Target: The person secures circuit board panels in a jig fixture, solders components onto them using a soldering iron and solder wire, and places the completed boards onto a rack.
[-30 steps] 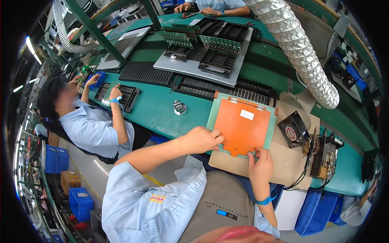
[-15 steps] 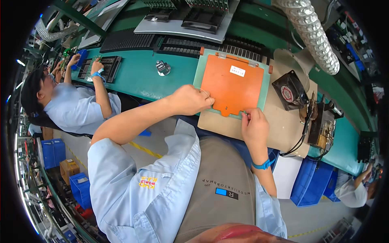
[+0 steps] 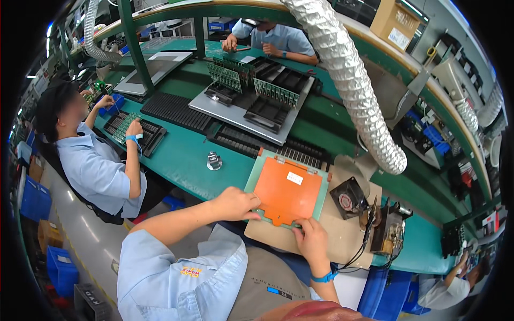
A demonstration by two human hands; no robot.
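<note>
Holding the flat orange rectangular plate [image 3: 287, 193] in its pale green frame [image 3: 256, 176] at the near edge of the green surface [image 3: 182, 160], I have both hands on it. My left hand [image 3: 235, 203] closes its grip on the frame's left near corner; my right hand [image 3: 312, 241] pinches the near edge, fingers curled over it. The plate is matte, with a small white label [image 3: 294, 178] near its far right and a notched near edge. It rests on a brown cardboard sheet [image 3: 342, 238], just beside a small black fan [image 3: 348, 197].
</note>
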